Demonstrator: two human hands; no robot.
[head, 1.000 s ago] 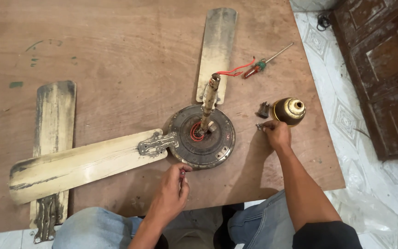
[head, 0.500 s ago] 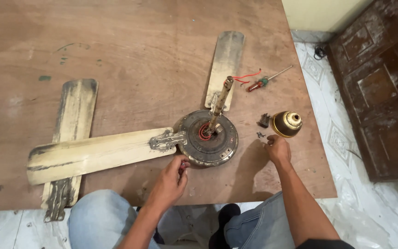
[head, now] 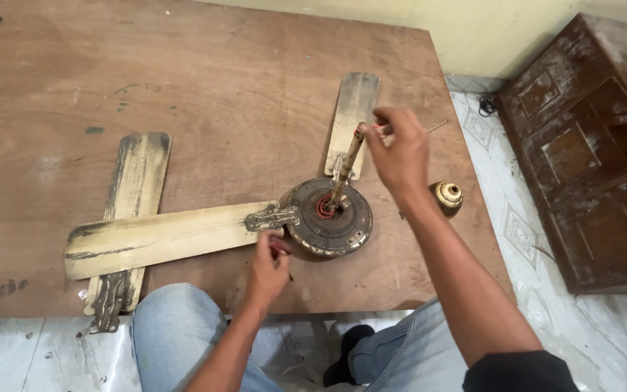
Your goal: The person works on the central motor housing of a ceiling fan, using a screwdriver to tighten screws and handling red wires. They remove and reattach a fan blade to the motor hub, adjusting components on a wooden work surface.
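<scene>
An old ceiling fan lies on a brown wooden board. Its round rusty motor housing [head: 329, 218] has a short brass rod [head: 346, 165] standing up from the middle. My right hand [head: 398, 154] is closed on the top of that rod, where red wires show. My left hand [head: 270, 263] rests at the housing's near left edge, fingers pinched on a small red-handled tool. One cream blade [head: 161, 237] is attached on the left, another blade [head: 354, 116] lies behind the motor, and a loose blade [head: 130, 194] lies under the left one.
A brass cup-shaped fan cover [head: 448, 197] sits on the board right of the motor. A dark carved wooden panel [head: 585, 149] lies on the tiled floor at the right. My knees in blue jeans [head: 175, 330] meet the board's near edge [head: 205, 308].
My right hand has left the spot beside the brass cover and risen to grip the top of the rod. My left hand stays at the housing. The view has shifted right.
</scene>
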